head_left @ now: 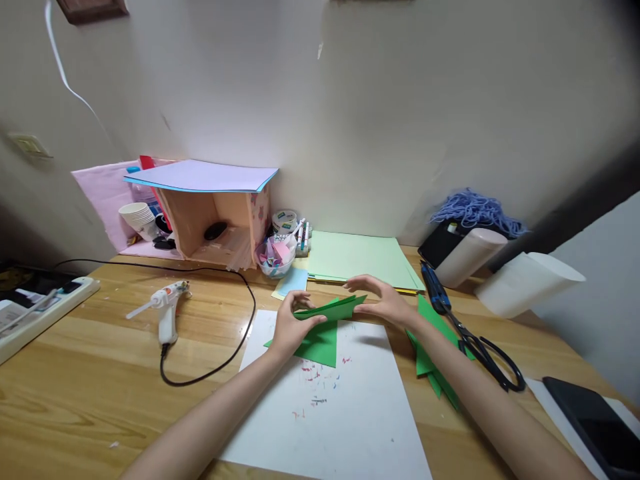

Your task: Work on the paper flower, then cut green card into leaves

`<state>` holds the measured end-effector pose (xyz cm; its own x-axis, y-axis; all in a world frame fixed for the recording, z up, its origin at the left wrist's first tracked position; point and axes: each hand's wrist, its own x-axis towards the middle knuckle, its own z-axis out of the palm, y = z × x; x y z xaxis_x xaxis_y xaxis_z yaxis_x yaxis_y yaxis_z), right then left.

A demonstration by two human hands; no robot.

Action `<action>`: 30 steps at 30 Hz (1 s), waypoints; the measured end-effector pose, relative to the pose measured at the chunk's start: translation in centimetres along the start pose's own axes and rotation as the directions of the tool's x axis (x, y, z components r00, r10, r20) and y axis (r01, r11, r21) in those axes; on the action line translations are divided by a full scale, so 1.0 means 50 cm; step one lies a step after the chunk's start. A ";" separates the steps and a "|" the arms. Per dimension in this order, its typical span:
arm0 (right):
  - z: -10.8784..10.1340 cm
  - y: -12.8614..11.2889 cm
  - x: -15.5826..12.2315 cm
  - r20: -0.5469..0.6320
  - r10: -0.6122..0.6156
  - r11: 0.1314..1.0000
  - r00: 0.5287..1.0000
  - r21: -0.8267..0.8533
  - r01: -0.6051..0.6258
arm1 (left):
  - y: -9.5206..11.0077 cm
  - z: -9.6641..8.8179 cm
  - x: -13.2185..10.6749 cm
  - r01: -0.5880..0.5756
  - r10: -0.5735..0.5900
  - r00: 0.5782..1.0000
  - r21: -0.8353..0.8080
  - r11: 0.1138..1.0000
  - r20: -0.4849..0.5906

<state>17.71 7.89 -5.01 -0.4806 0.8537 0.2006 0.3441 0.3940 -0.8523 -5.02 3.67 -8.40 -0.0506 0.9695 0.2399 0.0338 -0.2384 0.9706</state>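
A folded green paper (pixel 325 320) is held just above a white sheet (pixel 340 407) on the wooden desk. My left hand (pixel 290 327) pinches its left end, fingers closed on the fold. My right hand (pixel 383 300) grips the right end, thumb below and fingers curved over the top edge. A lower flap of the green paper hangs down onto the white sheet, which carries small coloured marks.
Green paper offcuts (pixel 433 353) and black-handled scissors (pixel 470 333) lie to the right. A glue gun (pixel 165 310) with a black cord sits at the left. Light green sheets (pixel 355 257), a bowl of bits (pixel 275 257), a cardboard box (pixel 215 227) and a dark tablet (pixel 595 420) surround them.
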 end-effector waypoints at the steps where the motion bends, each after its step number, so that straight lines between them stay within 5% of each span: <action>1: 0.013 0.010 -0.005 -0.023 0.034 0.994 0.999 0.104 -0.032 | -0.001 0.000 0.002 0.020 -0.020 1.000 -0.030 0.999 0.016; 5: 0.077 0.026 -0.013 -0.109 0.169 0.923 0.980 0.367 -0.119 | -0.002 -0.002 0.007 0.052 -0.049 0.998 -0.050 0.997 0.044; 9: 0.105 0.022 -0.009 -0.173 0.195 0.931 0.965 0.341 -0.127 | 0.004 -0.003 0.005 0.030 -0.029 0.999 0.031 0.999 -0.022; 15: 0.085 0.041 0.008 -0.209 0.193 0.940 0.959 0.318 -0.120 | 0.004 -0.004 0.002 0.020 -0.018 0.999 0.052 0.998 -0.047; 19: 0.056 0.063 0.002 -0.330 0.250 0.934 0.910 0.329 -0.137 | -0.010 -0.006 0.005 0.050 -0.048 0.998 0.052 0.997 -0.033; 25: 0.040 0.063 -0.029 -0.168 0.288 0.926 0.943 0.300 -0.230 | -0.011 -0.003 0.000 0.015 -0.043 0.992 0.231 0.973 0.119; 30: 0.074 0.053 -0.029 -0.209 0.249 0.913 0.946 0.377 -0.157 | 0.006 0.007 -0.007 -0.034 -0.001 0.983 0.190 0.981 0.181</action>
<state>16.34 6.44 -9.32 -0.2002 0.9766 0.0789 0.0856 0.0977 -0.9915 -4.65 3.30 -8.18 0.1309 0.9640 0.2313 0.2245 -0.2561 0.9402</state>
